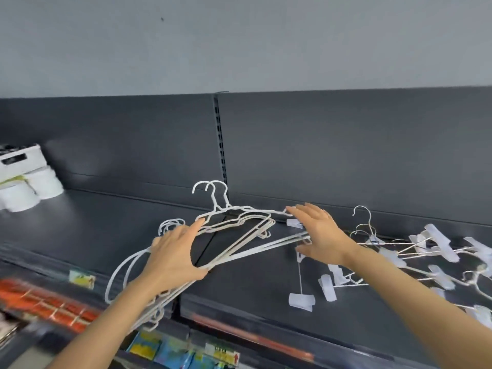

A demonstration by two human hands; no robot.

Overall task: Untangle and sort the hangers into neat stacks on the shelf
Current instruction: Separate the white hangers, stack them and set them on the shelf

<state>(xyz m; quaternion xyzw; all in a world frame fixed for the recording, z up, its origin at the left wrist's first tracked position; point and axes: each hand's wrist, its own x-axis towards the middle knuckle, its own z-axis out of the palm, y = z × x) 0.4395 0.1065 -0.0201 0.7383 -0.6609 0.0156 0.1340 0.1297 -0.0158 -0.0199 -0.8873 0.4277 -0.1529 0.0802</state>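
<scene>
Coloured packets [170, 350] show blurred on the lower tier. Above them the left hand [173, 255] pinches a bundle of white hangers [255, 251] between thumb and spread fingers, holding it tilted over the dark shelf [93, 230]. The right hand [323, 234], fingers straight and apart, touches the bundle's far end. Clip hangers [426, 249] lie tangled on the shelf to the right. Behind stand the dark back panel [346, 155], white boxes [24, 177] and a grey wall [239, 43].
</scene>
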